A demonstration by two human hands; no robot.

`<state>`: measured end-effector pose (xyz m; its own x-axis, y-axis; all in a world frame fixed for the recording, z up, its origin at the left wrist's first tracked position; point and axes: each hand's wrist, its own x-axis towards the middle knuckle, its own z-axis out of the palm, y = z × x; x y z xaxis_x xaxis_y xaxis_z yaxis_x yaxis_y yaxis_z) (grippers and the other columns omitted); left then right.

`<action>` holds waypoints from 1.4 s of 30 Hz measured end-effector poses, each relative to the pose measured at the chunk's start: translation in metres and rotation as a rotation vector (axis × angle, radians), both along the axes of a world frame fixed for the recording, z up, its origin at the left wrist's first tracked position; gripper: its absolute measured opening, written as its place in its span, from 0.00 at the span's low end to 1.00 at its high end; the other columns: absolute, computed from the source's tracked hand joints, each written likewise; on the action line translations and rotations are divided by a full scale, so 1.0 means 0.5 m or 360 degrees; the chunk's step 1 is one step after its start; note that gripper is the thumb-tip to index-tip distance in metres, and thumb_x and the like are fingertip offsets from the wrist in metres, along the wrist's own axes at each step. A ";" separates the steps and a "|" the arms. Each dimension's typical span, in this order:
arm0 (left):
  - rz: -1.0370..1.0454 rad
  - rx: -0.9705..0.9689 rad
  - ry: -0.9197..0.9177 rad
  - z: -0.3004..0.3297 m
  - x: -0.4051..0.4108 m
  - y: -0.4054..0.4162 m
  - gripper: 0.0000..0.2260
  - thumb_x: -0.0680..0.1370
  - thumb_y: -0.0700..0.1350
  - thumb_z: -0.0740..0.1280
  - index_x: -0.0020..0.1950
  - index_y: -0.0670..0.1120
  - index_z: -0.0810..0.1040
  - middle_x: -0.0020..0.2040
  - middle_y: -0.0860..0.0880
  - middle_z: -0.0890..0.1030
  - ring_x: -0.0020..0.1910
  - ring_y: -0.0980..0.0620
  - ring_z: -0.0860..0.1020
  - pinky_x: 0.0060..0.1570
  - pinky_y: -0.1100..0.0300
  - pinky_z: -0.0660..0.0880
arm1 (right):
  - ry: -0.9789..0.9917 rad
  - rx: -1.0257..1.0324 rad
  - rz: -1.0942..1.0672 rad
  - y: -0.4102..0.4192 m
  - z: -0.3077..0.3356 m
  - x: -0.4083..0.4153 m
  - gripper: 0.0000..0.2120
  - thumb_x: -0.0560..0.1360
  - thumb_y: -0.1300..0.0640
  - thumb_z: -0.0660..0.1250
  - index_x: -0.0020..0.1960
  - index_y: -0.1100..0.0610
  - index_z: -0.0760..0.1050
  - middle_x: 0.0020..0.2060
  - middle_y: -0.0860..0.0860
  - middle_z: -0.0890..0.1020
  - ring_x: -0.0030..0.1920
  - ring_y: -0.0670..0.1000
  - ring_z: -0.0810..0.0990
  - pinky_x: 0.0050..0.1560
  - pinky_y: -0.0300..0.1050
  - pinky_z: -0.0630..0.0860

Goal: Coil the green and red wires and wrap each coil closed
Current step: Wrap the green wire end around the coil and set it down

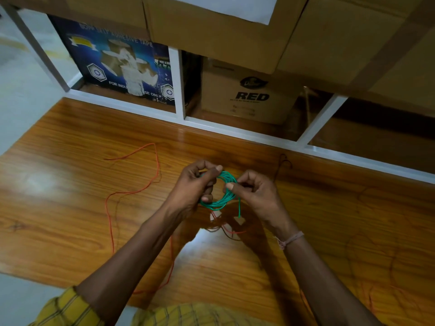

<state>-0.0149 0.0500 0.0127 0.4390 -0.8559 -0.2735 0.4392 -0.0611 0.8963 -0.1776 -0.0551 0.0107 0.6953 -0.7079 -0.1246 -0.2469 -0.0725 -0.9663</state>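
Your yellow checked shirt [70, 311] is at the very bottom, closest to you. Your two bare arms reach out from it over the shiny wooden tabletop [58, 208]. There is a thin band [290, 240] around your right wrist.

Your hands meet above the middle of the tabletop, and the green wire [221, 201] is between them. It is wound into a small round coil, held up off the wood. Your left hand [193, 187] has its fingers [207, 198] closed around the left side of the coil, with the thumb on top. Your right hand [256, 194] pinches the right side of the coil between thumb and fingers. A short loose end of green wire hangs down from the coil, just beside your right hand.

The red wire [109, 215] is not coiled. It lies loose on the tabletop, left of the coil, and snakes under your left arm. A bit of it shows just below the coil too.

Past the coil, at the back edge of the tabletop, stands a white shelf frame [180, 90]. Inside it, a blue tape box [122, 67] sits to the left, and a brown box marked RED [249, 95] sits to the right. More cardboard boxes [211, 27] are stacked above them.
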 end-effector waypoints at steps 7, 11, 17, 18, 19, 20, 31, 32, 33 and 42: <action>0.0078 0.0004 0.0153 -0.030 0.017 0.000 0.09 0.81 0.42 0.72 0.44 0.44 0.76 0.31 0.49 0.62 0.20 0.57 0.59 0.20 0.67 0.61 | 0.0332 -0.0071 -0.0265 -0.112 0.004 -0.028 0.08 0.80 0.49 0.73 0.55 0.53 0.84 0.51 0.48 0.86 0.50 0.47 0.86 0.46 0.43 0.81; 0.0100 -0.0016 0.0200 -0.032 0.027 -0.001 0.10 0.77 0.45 0.74 0.47 0.42 0.75 0.31 0.48 0.61 0.20 0.57 0.59 0.20 0.67 0.61 | 0.0597 -0.0344 -0.0676 -0.244 -0.058 -0.036 0.05 0.80 0.54 0.73 0.54 0.54 0.84 0.48 0.48 0.86 0.47 0.51 0.86 0.53 0.52 0.84; 0.0087 -0.0032 0.0172 -0.022 0.036 -0.006 0.12 0.77 0.46 0.74 0.52 0.40 0.75 0.31 0.49 0.62 0.21 0.57 0.60 0.20 0.65 0.61 | 0.1155 -0.0684 -0.0751 -0.340 -0.111 -0.007 0.10 0.79 0.49 0.70 0.50 0.56 0.85 0.56 0.59 0.82 0.55 0.60 0.83 0.59 0.53 0.82; 0.0081 -0.0033 0.0169 -0.021 0.037 -0.006 0.12 0.77 0.46 0.74 0.50 0.40 0.75 0.31 0.49 0.63 0.21 0.57 0.60 0.20 0.65 0.61 | 0.1185 -0.0669 -0.0779 -0.353 -0.129 -0.005 0.13 0.80 0.49 0.68 0.51 0.57 0.84 0.54 0.59 0.83 0.54 0.60 0.83 0.55 0.51 0.82; 0.0075 -0.0034 0.0168 -0.020 0.037 -0.007 0.11 0.77 0.46 0.74 0.49 0.41 0.75 0.31 0.49 0.63 0.21 0.57 0.60 0.20 0.65 0.61 | 0.1198 -0.0654 -0.0813 -0.351 -0.125 0.000 0.14 0.80 0.49 0.65 0.51 0.58 0.84 0.52 0.59 0.84 0.51 0.59 0.84 0.51 0.48 0.82; 0.0075 -0.0034 0.0169 -0.019 0.037 -0.007 0.11 0.77 0.46 0.74 0.49 0.41 0.75 0.31 0.50 0.63 0.21 0.57 0.60 0.20 0.65 0.61 | 0.1203 -0.0635 -0.0838 -0.347 -0.121 0.003 0.15 0.81 0.49 0.64 0.50 0.59 0.83 0.49 0.58 0.85 0.49 0.58 0.85 0.48 0.47 0.81; 0.0137 0.0011 0.0212 -0.021 0.029 -0.014 0.08 0.80 0.43 0.72 0.47 0.42 0.75 0.32 0.49 0.63 0.21 0.57 0.61 0.20 0.65 0.62 | 0.1288 -0.0715 -0.0393 -0.278 -0.110 0.016 0.13 0.86 0.54 0.62 0.54 0.59 0.83 0.50 0.57 0.85 0.51 0.57 0.84 0.56 0.53 0.81; 0.0141 0.0017 0.0218 -0.021 0.027 -0.015 0.08 0.81 0.42 0.71 0.47 0.42 0.75 0.32 0.49 0.63 0.21 0.57 0.61 0.20 0.65 0.62 | 0.1223 -0.0688 -0.0360 -0.267 -0.099 0.017 0.11 0.86 0.56 0.62 0.55 0.59 0.82 0.52 0.57 0.85 0.53 0.57 0.83 0.59 0.55 0.80; 0.0144 0.0023 0.0221 -0.021 0.026 -0.016 0.07 0.82 0.42 0.71 0.47 0.42 0.75 0.31 0.49 0.64 0.22 0.57 0.61 0.20 0.65 0.62 | 0.1135 -0.0653 -0.0343 -0.255 -0.085 0.020 0.10 0.86 0.56 0.63 0.56 0.58 0.82 0.52 0.56 0.85 0.55 0.57 0.83 0.60 0.55 0.79; 0.0204 0.0058 0.0208 -0.012 0.021 -0.010 0.09 0.84 0.42 0.70 0.46 0.43 0.75 0.32 0.49 0.67 0.23 0.56 0.63 0.21 0.65 0.64 | 0.0253 -0.0224 0.0166 -0.092 0.142 -0.004 0.03 0.85 0.60 0.65 0.57 0.59 0.77 0.45 0.55 0.82 0.41 0.48 0.81 0.43 0.41 0.80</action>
<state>-0.0044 0.0448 0.0069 0.5026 -0.7836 -0.3653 0.5580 -0.0288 0.8294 -0.1799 -0.1011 0.0816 0.7449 -0.6515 -0.1436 -0.3794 -0.2366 -0.8945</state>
